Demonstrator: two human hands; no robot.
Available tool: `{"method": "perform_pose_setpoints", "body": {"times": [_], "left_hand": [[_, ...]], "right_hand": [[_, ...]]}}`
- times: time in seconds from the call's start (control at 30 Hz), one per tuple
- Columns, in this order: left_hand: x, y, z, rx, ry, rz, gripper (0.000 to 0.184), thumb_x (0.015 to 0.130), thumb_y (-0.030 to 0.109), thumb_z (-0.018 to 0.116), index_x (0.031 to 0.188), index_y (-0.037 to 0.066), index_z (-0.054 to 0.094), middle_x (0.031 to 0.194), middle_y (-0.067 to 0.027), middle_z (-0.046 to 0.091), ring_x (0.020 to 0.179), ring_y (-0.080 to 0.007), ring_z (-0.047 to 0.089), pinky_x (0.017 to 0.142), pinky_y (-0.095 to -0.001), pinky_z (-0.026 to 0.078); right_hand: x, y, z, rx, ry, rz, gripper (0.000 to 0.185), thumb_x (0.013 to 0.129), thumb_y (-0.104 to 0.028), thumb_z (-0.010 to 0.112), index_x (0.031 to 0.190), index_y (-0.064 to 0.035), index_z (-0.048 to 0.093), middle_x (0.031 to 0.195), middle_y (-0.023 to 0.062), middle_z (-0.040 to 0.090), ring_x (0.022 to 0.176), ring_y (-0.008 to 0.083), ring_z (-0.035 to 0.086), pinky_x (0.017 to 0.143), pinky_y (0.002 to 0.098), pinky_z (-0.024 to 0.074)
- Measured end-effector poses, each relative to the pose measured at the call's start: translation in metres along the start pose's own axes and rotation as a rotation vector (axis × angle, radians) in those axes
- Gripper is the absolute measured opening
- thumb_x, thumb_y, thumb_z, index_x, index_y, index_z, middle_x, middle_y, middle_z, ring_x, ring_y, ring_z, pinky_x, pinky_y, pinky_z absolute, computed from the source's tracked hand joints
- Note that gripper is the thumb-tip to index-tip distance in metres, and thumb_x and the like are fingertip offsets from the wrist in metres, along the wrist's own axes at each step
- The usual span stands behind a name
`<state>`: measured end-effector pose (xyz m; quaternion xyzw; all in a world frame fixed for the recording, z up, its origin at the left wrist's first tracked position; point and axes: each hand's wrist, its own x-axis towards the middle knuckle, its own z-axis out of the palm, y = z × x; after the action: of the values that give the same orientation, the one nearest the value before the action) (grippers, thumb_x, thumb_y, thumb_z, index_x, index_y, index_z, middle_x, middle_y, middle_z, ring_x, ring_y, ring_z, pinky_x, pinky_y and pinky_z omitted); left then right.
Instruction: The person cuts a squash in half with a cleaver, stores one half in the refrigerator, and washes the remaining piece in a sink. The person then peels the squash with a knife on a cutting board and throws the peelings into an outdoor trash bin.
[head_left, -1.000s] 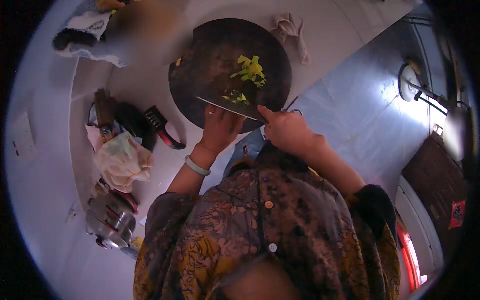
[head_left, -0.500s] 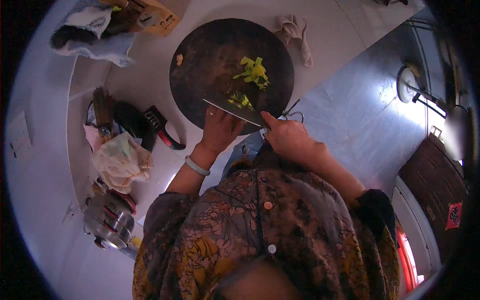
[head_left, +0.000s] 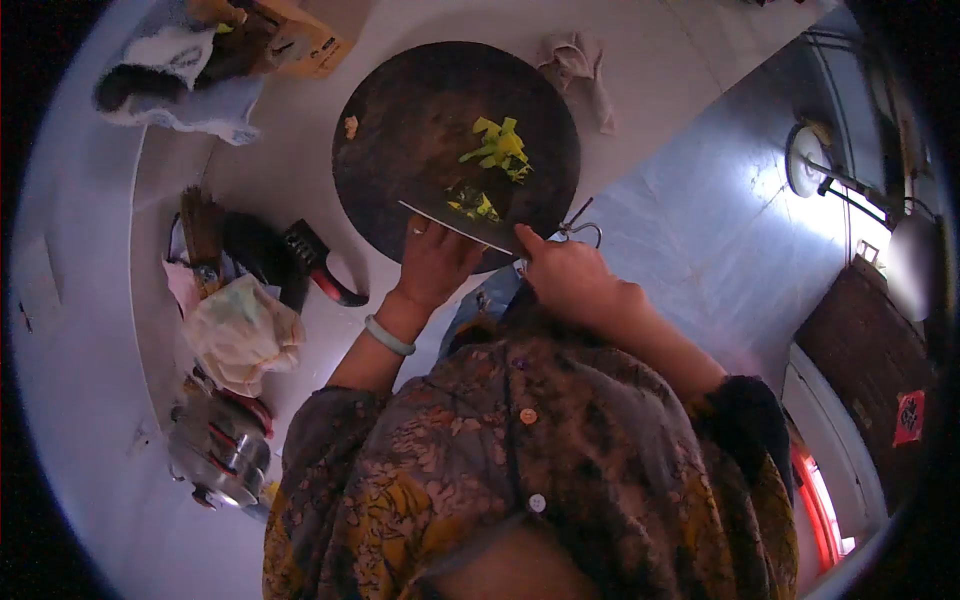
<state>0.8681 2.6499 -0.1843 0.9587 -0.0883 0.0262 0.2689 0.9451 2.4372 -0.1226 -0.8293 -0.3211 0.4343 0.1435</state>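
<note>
A round dark cutting board [head_left: 400, 120] lies on the counter in front of me. My right hand [head_left: 572, 278] grips a kitchen knife [head_left: 458, 229] at the board's near edge, its index finger reaching forward along the knife. The blade shows almost edge-on as a thin pale line. Close behind it, my left hand [head_left: 436, 262] has bent fingers, a ring on one of them. The fingertips and whatever they hold are hidden. Just past the blade are small cut greens [head_left: 474, 204]. Farther away sits a looser heap of yellow-green leaf pieces [head_left: 498, 148].
A small tan piece [head_left: 351, 127] rests at the board's left. Beyond its right rim lies a crumpled cloth [head_left: 578, 65]. To the left are a red-and-black handled item [head_left: 330, 270], a plastic bag [head_left: 243, 330] and a metal pot [head_left: 215, 450]. A cardboard box [head_left: 315, 45] stands at the back.
The whole view has shifted slightly, so the board and both hands appear a little farther left. Knife, hands and greens keep nearly the same places relative to each other.
</note>
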Motion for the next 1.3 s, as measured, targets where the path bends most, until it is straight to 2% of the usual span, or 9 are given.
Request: {"method": "perform_pose_setpoints", "body": {"times": [0.23, 0.53, 0.63, 0.73, 0.87, 0.97, 1.07, 1.17, 1.3], "left_hand": [[0.001, 0.004, -0.003, 0.030, -0.019, -0.015, 0.046, 0.079, 0.022, 0.074, 0.121, 0.010, 0.060, 0.120, -0.0139, 0.055, 0.113, -0.0365, 0.051, 0.095, -0.0471, 0.040], [0.002, 0.001, -0.001, 0.022, 0.000, -0.004, 0.044, 0.079, 0.021, 0.075, 0.118, 0.008, 0.060, 0.118, -0.0119, 0.055, 0.109, -0.0353, 0.052, 0.091, -0.0457, 0.041], [-0.004, 0.000, 0.002, -0.004, -0.036, -0.039, 0.044, 0.077, 0.019, 0.075, 0.117, 0.008, 0.061, 0.118, -0.0113, 0.055, 0.108, -0.0350, 0.052, 0.092, -0.0454, 0.041], [0.001, -0.001, -0.002, -0.039, -0.002, -0.051, 0.043, 0.076, 0.017, 0.075, 0.115, 0.007, 0.061, 0.118, -0.0109, 0.055, 0.108, -0.0349, 0.051, 0.095, -0.0456, 0.041], [-0.003, 0.001, 0.001, -0.062, 0.022, -0.060, 0.042, 0.076, 0.016, 0.075, 0.115, 0.006, 0.061, 0.119, -0.0109, 0.055, 0.110, -0.0349, 0.051, 0.098, -0.0460, 0.040], [-0.005, 0.006, 0.001, -0.075, 0.041, -0.046, 0.056, 0.074, 0.020, 0.077, 0.123, 0.005, 0.055, 0.126, -0.0142, 0.051, 0.115, -0.0361, 0.048, 0.099, -0.0462, 0.039], [-0.010, 0.022, -0.002, -0.020, 0.158, -0.214, 0.074, 0.070, 0.025, 0.081, 0.132, 0.003, 0.046, 0.133, -0.0188, 0.044, 0.121, -0.0394, 0.043, 0.102, -0.0473, 0.037], [-0.009, 0.030, 0.009, -0.056, 0.126, -0.409, 0.085, 0.067, 0.027, 0.083, 0.136, 0.001, 0.039, 0.138, -0.0225, 0.037, 0.124, -0.0429, 0.038, 0.103, -0.0493, 0.035], [-0.002, 0.018, 0.013, -0.168, 0.084, -0.268, 0.087, 0.066, 0.027, 0.083, 0.135, 0.000, 0.039, 0.135, -0.0236, 0.041, 0.124, -0.0443, 0.040, 0.105, -0.0521, 0.033]], "right_hand": [[0.025, -0.009, 0.007, 0.014, 0.079, 0.013, 0.055, 0.086, -0.010, 0.050, 0.139, 0.0045, 0.041, 0.082, 0.0236, 0.068, 0.074, 0.0382, 0.068, 0.068, 0.0486, 0.0547], [0.030, -0.011, 0.007, 0.019, 0.049, 0.091, 0.051, 0.085, -0.012, 0.052, 0.134, 0.0042, 0.045, 0.083, 0.0238, 0.068, 0.077, 0.0383, 0.069, 0.069, 0.0492, 0.0548], [0.041, -0.009, -0.004, 0.049, -0.006, 0.052, 0.044, 0.090, -0.009, 0.043, 0.130, 0.0097, 0.045, 0.090, 0.0274, 0.068, 0.083, 0.0420, 0.068, 0.073, 0.0532, 0.0548], [0.056, 0.011, 0.015, -0.051, -0.030, -0.037, 0.043, 0.089, -0.010, 0.046, 0.129, 0.0059, 0.048, 0.090, 0.0262, 0.068, 0.084, 0.0422, 0.068, 0.074, 0.0533, 0.0545], [0.048, 0.011, 0.009, 0.177, 0.096, 0.050, 0.043, 0.088, -0.015, 0.049, 0.129, -0.0004, 0.051, 0.087, 0.0273, 0.067, 0.084, 0.0445, 0.066, 0.077, 0.0542, 0.0524], [0.047, 0.019, -0.001, 0.329, 0.151, 0.035, 0.044, 0.089, -0.018, 0.050, 0.129, -0.0019, 0.053, 0.087, 0.0293, 0.065, 0.085, 0.0454, 0.064, 0.079, 0.0537, 0.0507], [0.031, 0.010, -0.016, 0.389, 0.226, 0.068, 0.043, 0.090, -0.020, 0.050, 0.127, -0.0001, 0.055, 0.087, 0.0301, 0.064, 0.085, 0.0448, 0.063, 0.080, 0.0517, 0.0502], [0.024, 0.008, -0.022, 0.362, 0.209, 0.053, 0.043, 0.090, -0.021, 0.050, 0.128, -0.0008, 0.055, 0.087, 0.0297, 0.064, 0.084, 0.0448, 0.064, 0.080, 0.0522, 0.0501], [0.019, 0.007, -0.020, 0.328, 0.193, 0.018, 0.044, 0.089, -0.019, 0.050, 0.130, -0.0018, 0.052, 0.084, 0.0297, 0.065, 0.079, 0.0462, 0.064, 0.077, 0.0548, 0.0505]]}}
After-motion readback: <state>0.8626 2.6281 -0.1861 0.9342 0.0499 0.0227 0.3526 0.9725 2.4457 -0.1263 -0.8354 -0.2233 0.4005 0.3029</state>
